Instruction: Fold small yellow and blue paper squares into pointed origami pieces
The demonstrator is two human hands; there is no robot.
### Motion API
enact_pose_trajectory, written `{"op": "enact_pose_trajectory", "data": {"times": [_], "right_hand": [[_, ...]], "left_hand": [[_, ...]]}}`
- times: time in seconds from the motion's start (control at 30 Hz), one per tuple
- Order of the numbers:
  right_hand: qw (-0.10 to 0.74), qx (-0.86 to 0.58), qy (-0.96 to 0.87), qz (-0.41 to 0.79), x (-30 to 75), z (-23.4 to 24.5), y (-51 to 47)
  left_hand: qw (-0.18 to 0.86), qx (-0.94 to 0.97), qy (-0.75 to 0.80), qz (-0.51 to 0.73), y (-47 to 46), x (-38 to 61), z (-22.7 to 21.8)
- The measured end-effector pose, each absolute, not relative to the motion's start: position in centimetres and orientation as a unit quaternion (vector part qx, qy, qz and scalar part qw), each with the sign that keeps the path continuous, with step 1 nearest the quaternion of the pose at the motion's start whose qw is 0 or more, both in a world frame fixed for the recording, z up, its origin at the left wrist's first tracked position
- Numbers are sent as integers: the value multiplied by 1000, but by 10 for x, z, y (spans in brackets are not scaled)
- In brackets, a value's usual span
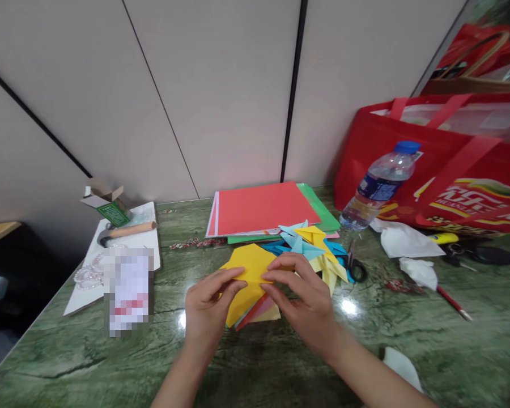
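Note:
A yellow sheet of folding paper [251,262], partly folded, is held up between my two hands. My left hand [212,300] pinches its left side between thumb and fingers. On the right side, my right hand [304,297] grips it the same way. Below it lie more sheets of coloured paper [266,310], yellow, red, pink and tan, partly covered by the held sheet and my fingers. Just beyond my right hand sits a pile of folded paper shapes [304,245] in light blue, dark blue and yellow. Dark-handled scissors [357,270] rest at its right edge.
Behind is a stack of coloured paper [266,207], red on top. A water bottle [374,190] leans by a red bag [450,164] on the right, near crumpled tissues [403,238] and a red pencil [454,302]. A white board [89,292] with a small green box [113,211] is left.

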State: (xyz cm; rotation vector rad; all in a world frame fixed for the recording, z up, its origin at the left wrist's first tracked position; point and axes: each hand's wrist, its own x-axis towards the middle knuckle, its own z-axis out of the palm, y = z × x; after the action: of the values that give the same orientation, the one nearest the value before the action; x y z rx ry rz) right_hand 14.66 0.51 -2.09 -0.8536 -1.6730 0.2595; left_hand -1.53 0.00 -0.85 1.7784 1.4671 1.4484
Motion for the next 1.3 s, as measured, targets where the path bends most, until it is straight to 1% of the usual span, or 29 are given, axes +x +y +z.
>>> {"op": "enact_pose_trajectory", "data": {"times": [0.2,0.37,0.57,0.73,0.87,0.97,1.13,1.23,1.3], "right_hand": [[576,-385,-701,168,149,-23,7],[582,-370,-705,164,152,-26,11],[572,-359,-731,97,154,-24,11],[558,-352,-746,96,155,-25,13],[562,-354,-741,103,155,-26,14],[566,-376,-717,156,155,-25,14],[580,-425,-597,357,152,-27,15],[608,-421,-518,430,149,-30,17],[603,-429,-484,467,147,-30,17]], "left_hand": [[159,665,509,523,-1,-16,-8],[147,691,483,517,0,-17,-8],[198,656,510,520,-1,-15,-5],[240,630,524,520,-2,-13,-1],[246,634,522,515,-2,-13,-1],[247,630,525,517,-2,-13,-2],[253,622,529,519,-2,-13,-1],[266,625,525,513,-3,-11,-2],[277,621,528,509,-4,-11,-3]]}}
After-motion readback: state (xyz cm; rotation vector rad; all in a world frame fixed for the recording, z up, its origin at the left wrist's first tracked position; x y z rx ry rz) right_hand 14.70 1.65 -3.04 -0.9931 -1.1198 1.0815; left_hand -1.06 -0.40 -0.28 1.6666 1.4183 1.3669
